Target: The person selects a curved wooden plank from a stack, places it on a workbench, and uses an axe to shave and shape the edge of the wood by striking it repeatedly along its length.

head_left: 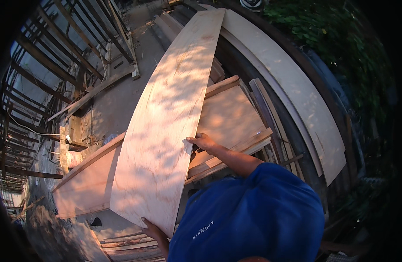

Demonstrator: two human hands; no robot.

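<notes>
A long, pale plywood sheet (pixel 166 113) stretches from close in front of me to the far end of the view, dappled with sun and shade. My right hand (pixel 202 143) grips its right edge, thumb on top and the other fingers curled under. At the near end, my left hand (pixel 153 229) holds the short edge, its thumb showing on the upper face and its other fingers hidden beneath. Under the sheet lies a wood-framed panel (pixel 229 109), which shows on the right. Another framed panel (pixel 85 187) sticks out on the left.
More long plywood strips (pixel 292 83) lie stacked on the right, beside dark green foliage (pixel 336 35). Slatted wooden frames (pixel 56 56) stand at the left. A spool (pixel 72 159) sits near them, and several wooden slats (pixel 129 244) lie at the bottom.
</notes>
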